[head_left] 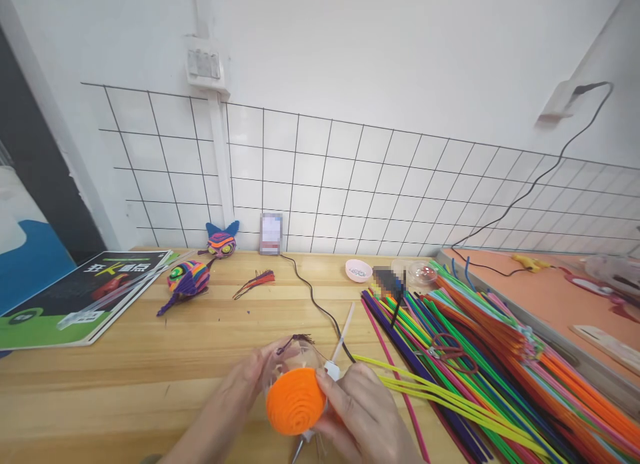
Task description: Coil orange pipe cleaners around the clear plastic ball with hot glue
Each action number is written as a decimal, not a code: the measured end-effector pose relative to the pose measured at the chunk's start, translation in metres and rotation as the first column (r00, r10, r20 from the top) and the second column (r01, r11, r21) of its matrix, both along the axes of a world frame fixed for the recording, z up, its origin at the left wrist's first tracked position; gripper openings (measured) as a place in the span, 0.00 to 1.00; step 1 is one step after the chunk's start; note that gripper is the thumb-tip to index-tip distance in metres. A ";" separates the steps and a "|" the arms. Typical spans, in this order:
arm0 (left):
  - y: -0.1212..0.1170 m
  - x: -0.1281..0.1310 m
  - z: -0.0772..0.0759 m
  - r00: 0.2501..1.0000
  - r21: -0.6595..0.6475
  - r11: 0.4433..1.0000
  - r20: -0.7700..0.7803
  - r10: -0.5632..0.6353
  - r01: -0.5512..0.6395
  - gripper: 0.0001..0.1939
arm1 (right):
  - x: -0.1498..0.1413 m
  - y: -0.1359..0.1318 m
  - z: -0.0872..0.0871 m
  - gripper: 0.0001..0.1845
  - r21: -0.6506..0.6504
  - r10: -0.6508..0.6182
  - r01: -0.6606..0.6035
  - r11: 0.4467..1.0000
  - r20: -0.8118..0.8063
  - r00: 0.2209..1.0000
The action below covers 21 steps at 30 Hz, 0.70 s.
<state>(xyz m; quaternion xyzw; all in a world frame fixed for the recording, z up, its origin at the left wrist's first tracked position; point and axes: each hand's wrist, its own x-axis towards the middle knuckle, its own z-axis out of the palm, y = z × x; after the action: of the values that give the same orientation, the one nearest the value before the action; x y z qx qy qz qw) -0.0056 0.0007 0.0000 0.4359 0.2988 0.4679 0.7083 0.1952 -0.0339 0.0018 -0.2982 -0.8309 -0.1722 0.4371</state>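
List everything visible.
Ball: 1, clear and orange, between hands
Stick: 1, translucent, centre
Pipe cleaners: many, multicoloured, right
Scissors: 1, red, right
Bowl: 1, pink, back
Dishes: 2, clear, back
Figures: 2, multicoloured, left
Threads: many, reddish, back
Phone: 1, pale, back
Book: 1, black and green, left
Cables: 2, black, centre, right
Grid: 1, black, wall
Wall boxes: 2, white, wall
Table: 1, tan, below
Surface: 1, peach, right
Left hand: 1, bare, centre
Right hand: 1, bare, centre

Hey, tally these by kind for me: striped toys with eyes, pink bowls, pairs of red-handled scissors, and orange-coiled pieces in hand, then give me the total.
Striped toys: 2
Pink bowl: 1
Red-handled scissors: 1
Orange-coiled piece: 1
Total: 5
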 end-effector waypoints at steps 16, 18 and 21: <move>0.001 -0.001 0.003 0.973 0.088 0.995 -0.228 -0.035 0.056 0.23 | -0.009 0.001 0.000 0.12 0.035 -0.007 0.002 0.999 0.148 0.989; 0.001 -0.001 0.001 0.976 0.083 0.995 -0.216 -0.041 0.060 0.24 | -0.008 0.001 0.000 0.12 0.029 0.000 -0.005 1.000 0.158 0.987; 0.002 -0.002 -0.001 0.974 0.059 0.994 -0.215 -0.077 0.092 0.26 | -0.008 0.000 -0.001 0.11 0.032 -0.004 -0.001 0.999 0.150 0.989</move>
<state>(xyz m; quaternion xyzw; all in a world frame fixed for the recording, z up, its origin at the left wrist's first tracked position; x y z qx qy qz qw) -0.0080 0.0030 -0.0013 0.5197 0.3377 0.3982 0.6763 0.1871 -0.0334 0.0004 -0.2778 -0.8584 -0.2078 0.3779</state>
